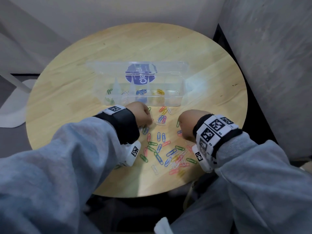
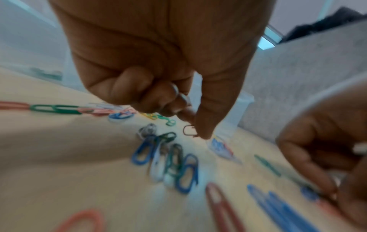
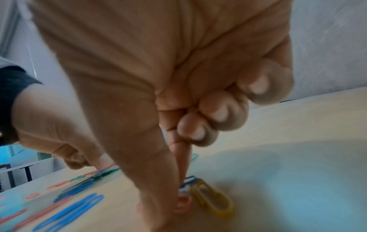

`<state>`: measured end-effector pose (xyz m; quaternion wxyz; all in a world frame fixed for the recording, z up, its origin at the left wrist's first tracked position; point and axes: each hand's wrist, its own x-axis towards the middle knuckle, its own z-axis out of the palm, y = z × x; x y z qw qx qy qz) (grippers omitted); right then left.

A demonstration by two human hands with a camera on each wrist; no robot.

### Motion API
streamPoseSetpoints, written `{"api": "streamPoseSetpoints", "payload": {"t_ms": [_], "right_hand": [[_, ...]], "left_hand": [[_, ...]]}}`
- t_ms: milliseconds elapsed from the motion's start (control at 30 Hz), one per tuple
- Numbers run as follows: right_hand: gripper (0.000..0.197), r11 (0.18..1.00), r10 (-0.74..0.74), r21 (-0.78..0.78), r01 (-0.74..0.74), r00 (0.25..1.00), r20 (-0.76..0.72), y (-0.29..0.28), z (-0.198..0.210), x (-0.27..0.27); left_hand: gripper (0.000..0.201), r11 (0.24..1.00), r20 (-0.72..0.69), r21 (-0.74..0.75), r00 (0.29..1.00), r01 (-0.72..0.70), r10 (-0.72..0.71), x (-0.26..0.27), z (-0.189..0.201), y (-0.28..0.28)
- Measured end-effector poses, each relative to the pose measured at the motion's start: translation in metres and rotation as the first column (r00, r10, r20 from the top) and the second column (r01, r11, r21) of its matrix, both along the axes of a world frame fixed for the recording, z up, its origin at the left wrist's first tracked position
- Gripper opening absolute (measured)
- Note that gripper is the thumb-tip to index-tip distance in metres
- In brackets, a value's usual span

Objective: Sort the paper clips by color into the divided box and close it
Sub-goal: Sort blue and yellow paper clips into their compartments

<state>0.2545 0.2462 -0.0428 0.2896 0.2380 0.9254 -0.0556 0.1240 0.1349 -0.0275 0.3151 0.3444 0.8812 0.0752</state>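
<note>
I see divided box (image 1: 143, 92) open at 12 o'clock, long axis 9-to-3. Loose paper clips (image 1: 162, 149) mid-bench (image 1: 67, 92). Left hand (image 1: 141, 114) fingers pinch a clip (image 2: 189, 130); right hand (image 1: 187, 124) fingers curled, contents unclear.

Desk (image 1: 118, 48): pale yellow wood grain. Box (image 1: 175, 100): clear plastic, purple label with white lettering. Inside it, left to right: green clips (image 1: 109, 91), white, blue (image 1: 141, 92), yellow (image 1: 160, 91). Loose clips (image 1: 162, 149) on desk: blue, green, red-pink, yellow, white mixed. Sleeves (image 1: 67, 157) light grey. Wristbands (image 1: 217, 129) black, with white tags in black square code patterns.
</note>
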Motion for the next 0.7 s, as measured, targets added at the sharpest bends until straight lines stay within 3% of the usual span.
{"api": "streamPoseSetpoints", "payload": {"t_ms": [67, 133, 200, 400, 467, 533, 600, 667, 700], "right_hand": [[0.024, 1.0, -0.016, 0.012, 0.016, 1.0, 0.017, 0.001, -0.001, 0.003], [0.018, 0.999, -0.046, -0.01, 0.047, 0.995, 0.091, 0.002, -0.002, 0.003], [0.015, 0.998, -0.053, -0.015, 0.055, 0.995, 0.083, 0.001, -0.002, 0.002], [0.02, 0.996, -0.018, -0.087, 0.023, 0.999, 0.051, -0.009, 0.011, -0.002], [0.024, 0.99, -0.036, -0.131, 0.042, 0.998, 0.046, -0.008, 0.012, 0.0], [0.012, 0.977, -0.082, -0.193, 0.086, 0.996, 0.029, -0.004, 0.015, 0.003], [0.015, 0.935, -0.188, -0.316, 0.159, 0.98, -0.062, 0.004, 0.025, 0.005], [0.025, 0.801, -0.357, -0.553, 0.231, 0.925, -0.131, 0.013, 0.033, 0.007], [0.027, 0.708, -0.443, -0.663, 0.242, 0.884, -0.15, 0.017, 0.036, 0.008]], "left_hand": [[0.027, 0.991, 0.182, 0.07, 0.978, -0.112, 0.097, -0.005, 0.002, -0.004], [0.034, 0.955, 0.429, 0.137, 0.885, -0.262, 0.181, -0.005, 0.006, -0.009], [0.041, 0.912, 0.576, 0.174, 0.789, -0.372, 0.212, -0.006, 0.01, -0.013], [0.037, 0.829, 0.741, 0.193, 0.632, -0.525, 0.227, -0.008, 0.015, -0.019], [0.034, 0.834, 0.755, 0.159, 0.61, -0.528, 0.242, -0.007, 0.016, -0.02], [0.031, 0.897, 0.677, 0.113, 0.694, -0.427, 0.245, -0.005, 0.015, -0.022], [0.025, 0.978, 0.498, 0.066, 0.856, -0.2, 0.141, -0.002, 0.013, -0.022], [0.019, 0.998, 0.256, -0.006, 0.965, 0.057, -0.053, 0.003, 0.012, -0.022], [0.018, 0.987, 0.135, -0.042, 0.979, 0.158, -0.151, 0.005, 0.012, -0.022]]}}
